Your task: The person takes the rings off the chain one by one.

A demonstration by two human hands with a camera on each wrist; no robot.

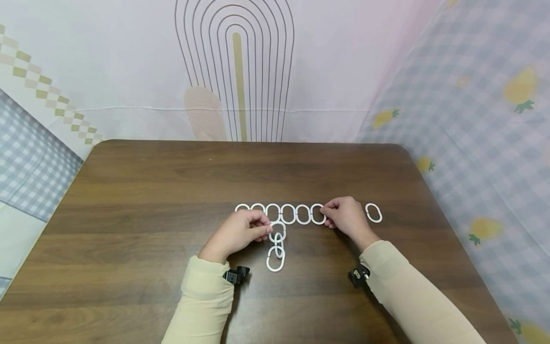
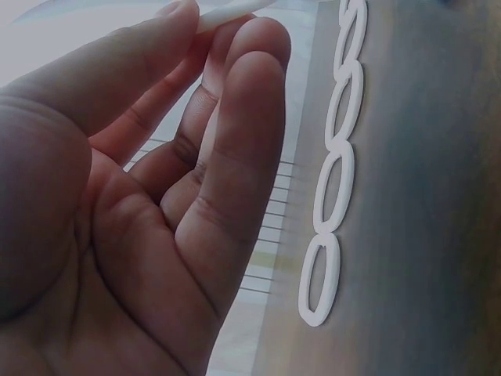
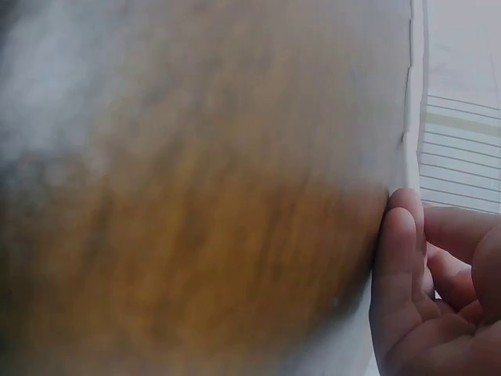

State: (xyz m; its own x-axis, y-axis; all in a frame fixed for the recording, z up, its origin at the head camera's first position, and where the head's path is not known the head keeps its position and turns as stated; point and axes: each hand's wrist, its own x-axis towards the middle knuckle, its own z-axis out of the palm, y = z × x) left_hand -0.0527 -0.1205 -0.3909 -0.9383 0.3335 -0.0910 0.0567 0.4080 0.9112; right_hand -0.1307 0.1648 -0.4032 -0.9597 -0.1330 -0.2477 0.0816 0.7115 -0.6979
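In the head view, several white oval plastic links lie end to end in a row across the table. My left hand (image 1: 240, 232) pinches the top link (image 1: 285, 231) of a short hanging chain between thumb and fingertips, just in front of the row. Below it a middle link (image 1: 279, 244) joins a bottom link (image 1: 275, 271). The left wrist view shows part of the pinched link (image 2: 231, 12) at the thumb tip. My right hand (image 1: 349, 218) pinches the right edge of the row's rightmost link (image 1: 312, 214). My left hand partly hides the row's left end.
A single white link (image 1: 379, 210) lies apart, right of my right hand. Brown wooden table (image 1: 150, 191) surface spreads around the links, its far edge meeting a patterned cloth backdrop (image 1: 335, 71). Small black cameras (image 1: 237, 275) sit on both wrists.
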